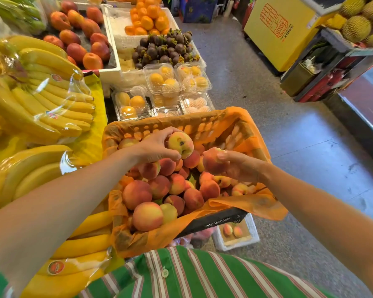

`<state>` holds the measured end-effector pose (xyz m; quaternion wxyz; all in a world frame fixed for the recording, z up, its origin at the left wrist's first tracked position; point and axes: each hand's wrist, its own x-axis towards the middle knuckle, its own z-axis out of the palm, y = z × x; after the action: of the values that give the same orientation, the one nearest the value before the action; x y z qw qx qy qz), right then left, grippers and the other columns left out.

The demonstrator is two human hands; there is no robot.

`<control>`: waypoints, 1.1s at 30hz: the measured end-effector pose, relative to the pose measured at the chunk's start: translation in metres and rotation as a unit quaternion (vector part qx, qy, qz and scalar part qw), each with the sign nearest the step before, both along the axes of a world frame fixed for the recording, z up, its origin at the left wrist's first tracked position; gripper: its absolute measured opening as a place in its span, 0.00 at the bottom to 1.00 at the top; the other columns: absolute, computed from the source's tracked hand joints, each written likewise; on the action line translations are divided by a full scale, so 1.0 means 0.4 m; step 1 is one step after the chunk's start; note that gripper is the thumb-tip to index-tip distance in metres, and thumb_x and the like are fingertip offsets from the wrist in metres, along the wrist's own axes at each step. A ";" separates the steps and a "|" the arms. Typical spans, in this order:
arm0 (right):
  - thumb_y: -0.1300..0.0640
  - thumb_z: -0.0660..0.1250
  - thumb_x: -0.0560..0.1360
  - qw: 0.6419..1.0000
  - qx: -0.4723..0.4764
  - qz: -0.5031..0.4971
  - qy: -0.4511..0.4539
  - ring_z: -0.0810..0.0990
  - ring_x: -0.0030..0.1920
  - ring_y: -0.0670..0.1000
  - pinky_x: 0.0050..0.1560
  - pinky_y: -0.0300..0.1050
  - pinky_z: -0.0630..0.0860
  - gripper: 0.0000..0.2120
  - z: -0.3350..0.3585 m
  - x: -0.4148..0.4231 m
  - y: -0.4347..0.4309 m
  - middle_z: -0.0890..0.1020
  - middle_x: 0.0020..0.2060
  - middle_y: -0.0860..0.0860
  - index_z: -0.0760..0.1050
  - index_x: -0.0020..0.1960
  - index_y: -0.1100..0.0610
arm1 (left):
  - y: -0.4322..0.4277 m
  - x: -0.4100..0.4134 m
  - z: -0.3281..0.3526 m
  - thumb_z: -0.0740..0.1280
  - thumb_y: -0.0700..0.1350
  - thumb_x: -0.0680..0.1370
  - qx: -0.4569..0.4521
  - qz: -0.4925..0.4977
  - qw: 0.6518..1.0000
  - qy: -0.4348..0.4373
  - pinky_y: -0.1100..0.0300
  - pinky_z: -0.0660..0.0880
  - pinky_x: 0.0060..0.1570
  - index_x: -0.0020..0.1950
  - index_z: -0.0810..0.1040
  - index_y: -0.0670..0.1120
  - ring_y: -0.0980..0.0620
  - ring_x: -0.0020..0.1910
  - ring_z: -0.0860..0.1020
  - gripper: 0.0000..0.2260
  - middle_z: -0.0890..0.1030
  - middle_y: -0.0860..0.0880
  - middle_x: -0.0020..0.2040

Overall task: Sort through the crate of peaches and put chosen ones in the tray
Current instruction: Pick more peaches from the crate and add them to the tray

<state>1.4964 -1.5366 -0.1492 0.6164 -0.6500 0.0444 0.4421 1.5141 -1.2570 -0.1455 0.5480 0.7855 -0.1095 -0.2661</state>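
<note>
1. Head view: left hand (154, 147) is raised over the crate (241, 134), fingers curled round a yellowish peach (180, 144) with two dark blemishes facing the camera.
2. Right hand (237, 166) grips a redder peach (213, 163) just above the pile, thumb across its top. The two held fruits sit near each other, not touching.
3. Loose peaches (159, 190) fill the crate's near and middle part; the far inner wall is bare, leaving open room there.
4. An orange liner (252, 203) drapes over the crate rim, hiding most of the edge. Only a dark mesh strip (215, 220) of the near wall shows.
5. Below the crate's near right corner, a white tray (252, 231) on the floor holds two peaches; the crate cuts off its left part.
6. Right of the crate: clear grey floor (289, 125), open for movement.
7. Left of the crate: wrapped bananas (41, 100) crowd close against it, with no gap visible.
8. Beyond the crate's far rim: clear clamshell boxes (166, 82) of yellow fruit stand just beside it.
9. Nearest the camera, a green striped shirt (192, 274) blocks the crate's underside and whatever supports it.
</note>
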 end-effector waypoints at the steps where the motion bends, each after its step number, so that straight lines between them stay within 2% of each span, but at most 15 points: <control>1: 0.45 0.76 0.67 1.000 -0.012 0.002 -0.019 0.79 0.60 0.54 0.63 0.48 0.74 0.33 0.005 0.001 0.003 0.79 0.62 0.56 0.71 0.67 0.55 | 0.000 -0.002 0.001 0.75 0.45 0.64 -0.003 0.000 1.000 0.006 0.49 0.76 0.60 0.63 0.71 0.55 0.48 0.57 0.76 0.29 0.77 0.48 0.56; 3: 0.54 0.71 0.73 0.993 -0.083 0.009 -0.082 0.80 0.56 0.52 0.56 0.42 0.78 0.21 0.015 0.006 0.005 0.79 0.58 0.55 0.73 0.64 0.54 | 0.000 -0.005 0.002 0.75 0.45 0.63 -0.008 0.001 1.000 0.016 0.49 0.76 0.60 0.62 0.71 0.55 0.47 0.57 0.77 0.29 0.76 0.48 0.57; 4: 0.57 0.71 0.74 0.983 -0.137 0.016 -0.121 0.80 0.56 0.51 0.54 0.41 0.78 0.20 0.015 0.012 0.001 0.79 0.58 0.54 0.72 0.65 0.54 | 0.000 -0.006 0.002 0.75 0.45 0.63 -0.007 0.000 1.000 0.017 0.49 0.76 0.60 0.62 0.71 0.55 0.47 0.57 0.77 0.29 0.76 0.48 0.56; 6: 0.55 0.74 0.71 0.950 -0.248 0.030 -0.188 0.79 0.55 0.49 0.51 0.40 0.79 0.26 0.003 0.033 -0.018 0.77 0.59 0.53 0.70 0.67 0.54 | 0.002 -0.008 0.002 0.75 0.46 0.64 -0.005 -0.003 1.000 0.015 0.50 0.77 0.59 0.63 0.71 0.54 0.48 0.56 0.77 0.29 0.76 0.48 0.56; 9: 0.52 0.77 0.68 0.884 -0.375 0.106 -0.259 0.78 0.55 0.50 0.51 0.43 0.79 0.28 -0.011 0.060 -0.038 0.76 0.56 0.51 0.69 0.63 0.53 | 0.005 -0.012 0.003 0.74 0.45 0.64 -0.011 -0.001 1.000 0.015 0.52 0.77 0.57 0.64 0.71 0.51 0.48 0.57 0.77 0.29 0.76 0.47 0.57; 12: 0.52 0.76 0.68 0.792 -0.468 0.236 -0.313 0.74 0.58 0.53 0.56 0.46 0.74 0.28 -0.030 0.077 -0.027 0.72 0.58 0.53 0.69 0.64 0.55 | 0.006 -0.011 0.001 0.74 0.45 0.64 -0.011 0.003 1.000 0.015 0.53 0.77 0.57 0.65 0.70 0.49 0.48 0.56 0.77 0.30 0.76 0.47 0.56; 15: 0.51 0.74 0.70 0.727 -0.515 0.286 -0.352 0.73 0.58 0.55 0.57 0.48 0.73 0.28 -0.044 0.096 -0.005 0.70 0.59 0.55 0.68 0.66 0.58 | 0.008 -0.005 -0.002 0.75 0.45 0.64 -0.011 0.007 1.000 0.011 0.53 0.78 0.56 0.65 0.71 0.50 0.48 0.56 0.77 0.30 0.76 0.48 0.55; 18: 0.52 0.71 0.73 0.673 -0.550 0.309 -0.387 0.74 0.58 0.57 0.57 0.49 0.72 0.25 -0.057 0.121 -0.001 0.73 0.58 0.57 0.69 0.65 0.60 | 0.013 0.003 -0.007 0.76 0.41 0.68 -0.010 0.008 1.000 0.013 0.54 0.77 0.56 0.65 0.70 0.51 0.48 0.56 0.76 0.28 0.76 0.49 0.55; 24: 0.52 0.70 0.74 0.636 -0.588 0.344 -0.363 0.77 0.57 0.58 0.56 0.52 0.76 0.20 -0.086 0.145 -0.012 0.78 0.56 0.57 0.71 0.61 0.59 | 0.021 0.015 -0.021 0.76 0.40 0.70 -0.021 0.015 1.000 0.013 0.54 0.77 0.56 0.65 0.70 0.51 0.48 0.57 0.76 0.27 0.75 0.47 0.58; 27: 0.50 0.69 0.74 0.644 -0.594 0.341 -0.341 0.76 0.57 0.57 0.57 0.52 0.76 0.20 -0.064 0.153 0.004 0.78 0.56 0.56 0.73 0.62 0.58 | 0.019 0.020 -0.024 0.76 0.42 0.69 -0.020 0.007 1.000 0.023 0.53 0.77 0.57 0.65 0.70 0.52 0.48 0.57 0.76 0.27 0.75 0.47 0.58; 28: 0.51 0.68 0.75 0.667 -0.574 0.316 -0.354 0.76 0.58 0.56 0.58 0.51 0.75 0.19 -0.050 0.152 0.012 0.77 0.57 0.55 0.73 0.63 0.57 | 0.017 0.021 -0.025 0.77 0.43 0.69 -0.022 0.005 0.999 0.032 0.54 0.77 0.57 0.65 0.70 0.52 0.48 0.57 0.77 0.28 0.75 0.47 0.59; 29: 0.52 0.67 0.76 0.710 -0.532 0.274 -0.371 0.75 0.60 0.55 0.59 0.50 0.74 0.18 -0.033 0.146 0.023 0.77 0.58 0.55 0.73 0.64 0.56 | 0.013 0.019 -0.025 0.77 0.43 0.69 -0.027 0.006 0.999 0.042 0.56 0.78 0.55 0.66 0.69 0.51 0.49 0.57 0.77 0.28 0.75 0.46 0.59; 30: 0.53 0.67 0.77 0.770 -0.461 0.223 -0.382 0.76 0.61 0.54 0.60 0.48 0.74 0.18 -0.012 0.137 0.037 0.77 0.59 0.54 0.73 0.65 0.56 | 0.008 0.017 -0.025 0.76 0.42 0.70 -0.033 0.011 0.998 0.053 0.60 0.77 0.52 0.66 0.68 0.49 0.50 0.57 0.77 0.28 0.76 0.46 0.59; 32: 0.51 0.68 0.77 0.894 -0.269 0.109 -0.340 0.77 0.62 0.48 0.61 0.43 0.75 0.22 0.039 0.099 0.064 0.77 0.63 0.50 0.71 0.69 0.55 | -0.008 0.009 -0.021 0.75 0.40 0.71 -0.048 0.024 0.996 0.072 0.66 0.77 0.44 0.67 0.66 0.46 0.52 0.54 0.78 0.28 0.77 0.45 0.58; 33: 0.50 0.69 0.76 0.931 -0.189 0.075 -0.303 0.77 0.63 0.47 0.60 0.43 0.76 0.25 0.063 0.076 0.073 0.76 0.65 0.49 0.68 0.71 0.53 | -0.017 0.005 -0.019 0.75 0.39 0.71 -0.061 0.030 0.994 0.081 0.68 0.77 0.41 0.66 0.67 0.44 0.53 0.52 0.78 0.27 0.77 0.44 0.58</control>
<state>1.5270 -1.5073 -0.1239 0.4317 -0.8589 -0.1101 0.2526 1.5161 -1.2638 -0.1529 0.6095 0.7296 -0.0569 -0.3051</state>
